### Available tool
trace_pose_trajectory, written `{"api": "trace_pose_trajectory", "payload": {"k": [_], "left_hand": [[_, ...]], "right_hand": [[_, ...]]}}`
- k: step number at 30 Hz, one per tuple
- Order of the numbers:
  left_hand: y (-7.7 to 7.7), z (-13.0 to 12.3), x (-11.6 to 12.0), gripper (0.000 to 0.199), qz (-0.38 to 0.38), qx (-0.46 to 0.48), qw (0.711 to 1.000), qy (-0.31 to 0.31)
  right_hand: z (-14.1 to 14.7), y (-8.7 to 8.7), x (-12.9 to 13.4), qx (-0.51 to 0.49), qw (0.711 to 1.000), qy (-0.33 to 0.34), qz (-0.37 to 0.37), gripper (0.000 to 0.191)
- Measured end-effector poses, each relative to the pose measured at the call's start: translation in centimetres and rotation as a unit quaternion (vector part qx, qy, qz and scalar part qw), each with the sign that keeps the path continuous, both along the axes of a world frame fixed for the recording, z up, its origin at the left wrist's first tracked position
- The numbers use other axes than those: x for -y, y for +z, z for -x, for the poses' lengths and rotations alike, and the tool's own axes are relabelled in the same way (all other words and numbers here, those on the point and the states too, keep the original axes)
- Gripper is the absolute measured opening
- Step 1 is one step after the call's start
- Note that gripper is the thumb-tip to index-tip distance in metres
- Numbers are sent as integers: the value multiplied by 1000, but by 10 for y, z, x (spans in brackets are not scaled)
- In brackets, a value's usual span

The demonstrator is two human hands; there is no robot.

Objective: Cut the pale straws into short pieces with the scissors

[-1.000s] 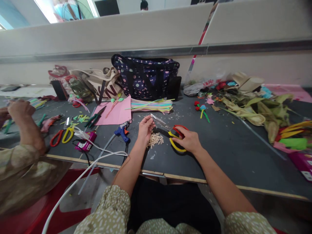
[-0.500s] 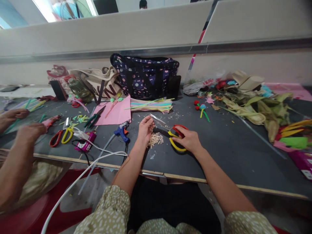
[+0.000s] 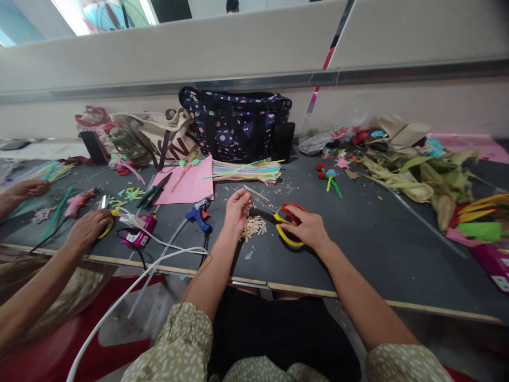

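My right hand point(image 3: 305, 229) grips the red and yellow handles of a pair of scissors point(image 3: 292, 241). The blades point up and left toward my left hand point(image 3: 238, 208), whose fingers are pinched at the blade tips. Whatever lies between those fingers is too small to make out. Just below and right of my left hand sits a small heap of short pale cut pieces point(image 3: 254, 227) on the dark table point(image 3: 369, 254). Left of that hand lies a blue glue gun point(image 3: 199, 216), and behind it a bundle of pastel pipe cleaners point(image 3: 248, 172).
At the left, a neighbour's hand point(image 3: 89, 228) is on another pair of scissors. A white cable point(image 3: 131, 281) crosses the front edge. A dark patterned bag point(image 3: 238, 127) stands at the back. Dry husks point(image 3: 429, 178) and small pipe-cleaner flowers point(image 3: 330, 174) lie at the right.
The neighbour's near hand has moved right, from beside the pink glue gun onto the scissors' handles. My own hands and my scissors are almost unmoved.
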State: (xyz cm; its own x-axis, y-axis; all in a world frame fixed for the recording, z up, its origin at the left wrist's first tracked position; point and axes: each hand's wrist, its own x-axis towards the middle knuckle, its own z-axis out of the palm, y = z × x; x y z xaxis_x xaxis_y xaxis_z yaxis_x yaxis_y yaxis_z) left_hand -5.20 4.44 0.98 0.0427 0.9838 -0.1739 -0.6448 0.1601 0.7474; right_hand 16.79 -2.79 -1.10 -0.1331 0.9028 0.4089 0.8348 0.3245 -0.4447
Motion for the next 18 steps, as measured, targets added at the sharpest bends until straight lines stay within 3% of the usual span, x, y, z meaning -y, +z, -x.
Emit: {"api": "trace_pose_trajectory", "payload": {"k": [11,18], "left_hand": [[0,0,-1,35,-1,-4,1000,3],[3,1,-1,34,-3,-4,1000,6]], "right_hand": [[-2,-6,-1,13,1000,-1,-19,48],[-2,4,-1,56,996,-67,7,57]]}}
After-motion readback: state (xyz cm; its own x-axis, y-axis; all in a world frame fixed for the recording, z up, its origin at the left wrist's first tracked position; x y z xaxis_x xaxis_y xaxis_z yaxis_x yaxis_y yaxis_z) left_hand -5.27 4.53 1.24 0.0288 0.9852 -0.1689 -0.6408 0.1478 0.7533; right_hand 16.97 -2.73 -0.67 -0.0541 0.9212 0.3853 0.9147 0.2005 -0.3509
